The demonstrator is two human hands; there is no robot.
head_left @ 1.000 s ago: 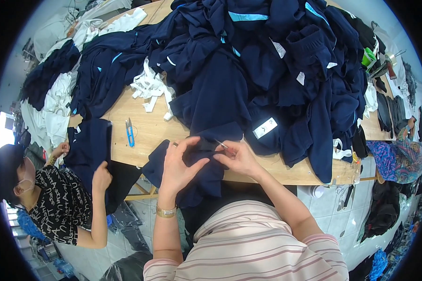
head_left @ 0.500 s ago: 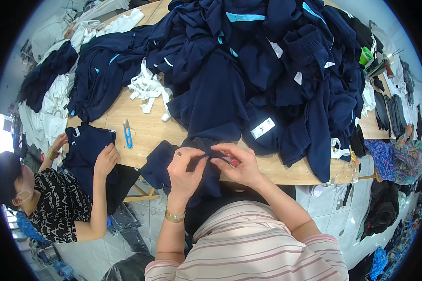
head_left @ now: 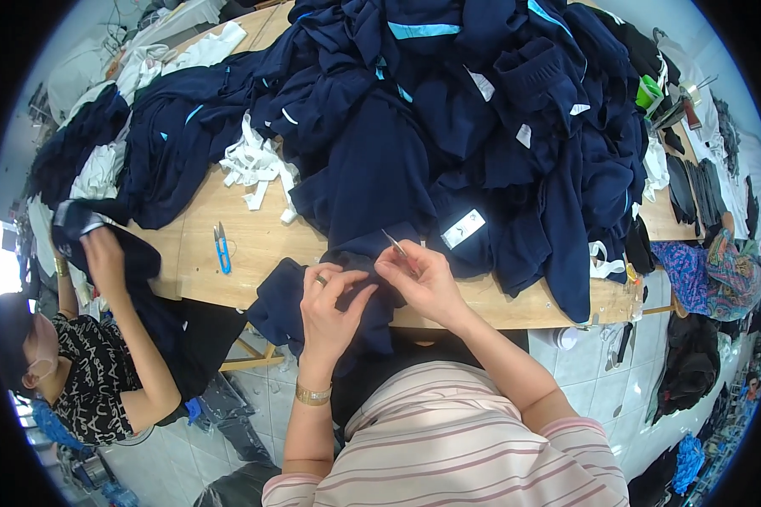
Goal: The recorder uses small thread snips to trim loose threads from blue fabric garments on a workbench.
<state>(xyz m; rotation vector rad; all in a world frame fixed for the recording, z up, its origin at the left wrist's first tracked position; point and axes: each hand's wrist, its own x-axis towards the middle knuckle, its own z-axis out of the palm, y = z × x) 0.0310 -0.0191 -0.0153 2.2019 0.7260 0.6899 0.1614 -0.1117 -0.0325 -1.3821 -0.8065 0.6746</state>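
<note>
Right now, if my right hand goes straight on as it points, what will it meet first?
The right hand would probably meet the navy cloth just ahead, though depth is unclear.

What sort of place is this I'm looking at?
Probably a garment workshop: a large heap of navy clothes covers much of the wooden table, blue snips lie near white strips, and a person alongside handles another dark garment.

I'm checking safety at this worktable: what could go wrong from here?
1. The right grip holds a slim pointed metal tool close to the left grip; a slip might prick it.
2. Navy fabric lies bunched around both, so the point could snag it.
3. Blue-handled thread snips lie uncovered on the wooden table; dragged cloth could catch them.
</note>
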